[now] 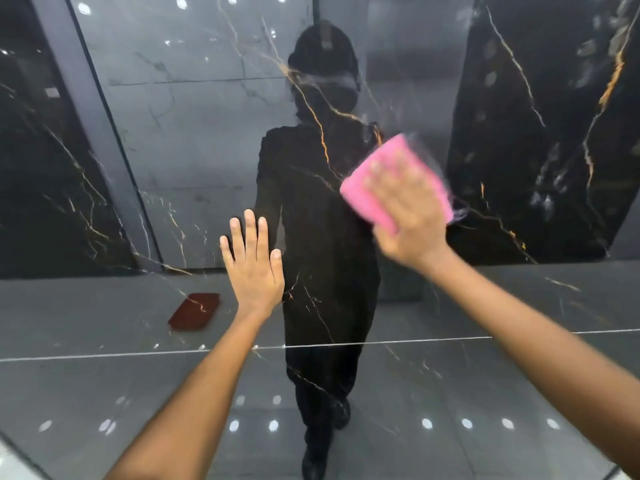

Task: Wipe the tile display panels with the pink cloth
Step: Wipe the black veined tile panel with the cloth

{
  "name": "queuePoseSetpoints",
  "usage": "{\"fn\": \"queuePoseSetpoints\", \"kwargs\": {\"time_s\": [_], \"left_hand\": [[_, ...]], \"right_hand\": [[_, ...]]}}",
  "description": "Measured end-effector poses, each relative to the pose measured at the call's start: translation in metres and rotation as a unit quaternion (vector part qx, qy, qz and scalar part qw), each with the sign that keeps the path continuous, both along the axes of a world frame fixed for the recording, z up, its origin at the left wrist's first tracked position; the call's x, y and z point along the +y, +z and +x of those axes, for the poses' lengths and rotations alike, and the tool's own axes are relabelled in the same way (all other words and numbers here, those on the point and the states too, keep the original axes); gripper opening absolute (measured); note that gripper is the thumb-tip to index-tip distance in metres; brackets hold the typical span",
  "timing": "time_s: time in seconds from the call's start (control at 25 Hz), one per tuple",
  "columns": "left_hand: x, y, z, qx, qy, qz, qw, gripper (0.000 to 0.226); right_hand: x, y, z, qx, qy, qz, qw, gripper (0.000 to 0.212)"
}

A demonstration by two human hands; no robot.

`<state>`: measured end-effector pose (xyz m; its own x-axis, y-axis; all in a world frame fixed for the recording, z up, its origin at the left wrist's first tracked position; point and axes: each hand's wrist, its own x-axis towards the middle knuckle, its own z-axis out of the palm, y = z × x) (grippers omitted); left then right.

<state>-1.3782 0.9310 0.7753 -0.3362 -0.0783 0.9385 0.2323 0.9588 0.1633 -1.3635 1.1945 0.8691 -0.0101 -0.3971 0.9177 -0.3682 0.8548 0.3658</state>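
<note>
Glossy black gold-veined tile panel (311,237), left hand (254,268) flat, fingers straight; right hand (408,216) fingers spread over pink cloth (367,192).

The left hand (254,268) lies flat on the tile panel (194,140), low and left of centre. The right hand (408,216) presses the cloth (367,192) against the same panel, higher and to the right, well apart from the left.

You have nothing to read here: no lettering, label, brand or number shows on the glossy dark tile panel (194,140), on the pink cloth (367,199) right of centre, or on the small red-brown reflection (194,311) at lower left
</note>
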Motion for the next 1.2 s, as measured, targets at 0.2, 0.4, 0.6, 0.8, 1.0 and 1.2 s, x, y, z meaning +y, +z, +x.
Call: {"fn": "queuePoseSetpoints", "kwargs": {"time_s": [0.2, 0.4, 0.6, 0.8, 1.0, 1.2], "left_hand": [[0.000, -0.001, 0.002, 0.001, 0.009, -0.012, 1.000, 0.057], [-0.001, -0.002, 0.000, -0.004, 0.018, -0.014, 1.000, 0.058], [-0.001, -0.003, -0.001, 0.008, 0.012, -0.020, 1.000, 0.060], [0.000, -0.001, -0.001, 0.004, 0.018, -0.017, 1.000, 0.057], [0.000, -0.001, -0.001, 0.003, 0.022, -0.015, 1.000, 0.057], [-0.001, -0.002, -0.002, 0.011, 0.009, -0.019, 1.000, 0.058]], "right_hand": [[0.001, -0.103, 0.016, -0.115, 0.025, 0.380, 0.918, 0.061], [0.032, 0.097, -0.008, 0.014, 0.012, 0.013, 1.000, 0.059], [-0.025, -0.019, -0.006, -0.019, 0.039, 0.200, 0.979, 0.059], [0.012, -0.018, -0.001, -0.032, 0.044, 0.360, 0.931, 0.069], [-0.014, 0.125, -0.012, 0.041, 0.038, -0.053, 0.997, 0.055], [-0.017, -0.065, 0.011, -0.079, -0.005, 0.426, 0.901, 0.066]]}}
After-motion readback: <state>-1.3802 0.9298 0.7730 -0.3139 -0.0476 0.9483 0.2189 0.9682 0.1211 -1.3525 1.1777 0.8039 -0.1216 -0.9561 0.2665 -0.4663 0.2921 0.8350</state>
